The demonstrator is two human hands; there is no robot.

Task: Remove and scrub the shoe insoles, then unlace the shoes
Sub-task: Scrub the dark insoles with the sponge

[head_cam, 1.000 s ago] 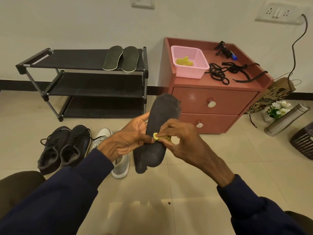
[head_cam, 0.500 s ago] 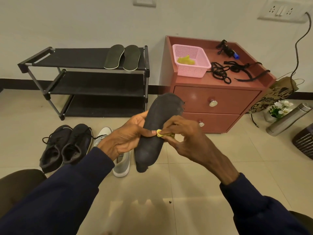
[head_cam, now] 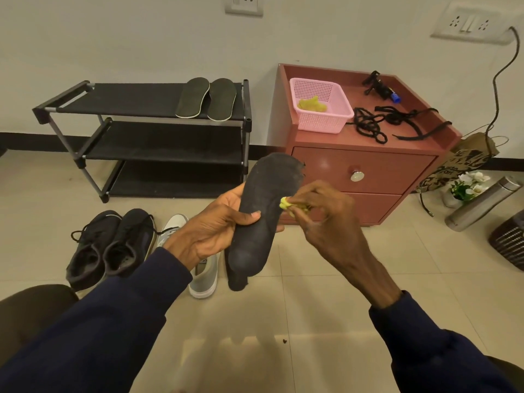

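I have the insole (head_cam: 263, 211) held up in front of me, well above the floor, between the shoe rack (head_cam: 147, 100) on the left and the red cabinet (head_cam: 363, 171) on the right. Its long axis stands nearly upright, heel low and near me, toe up and far, leaning a little right. My left hand (head_cam: 215, 231) grips its middle from the left side, thumb curled across the facing surface. My right hand (head_cam: 326, 219) pinches a wadded yellow cloth (head_cam: 285, 204) in its fingertips and presses it against the insole's right edge, just above that thumb. As I judge it, the next stroke belongs to the right hand and should run along the length, up toward the toe, while the left braces the insole.
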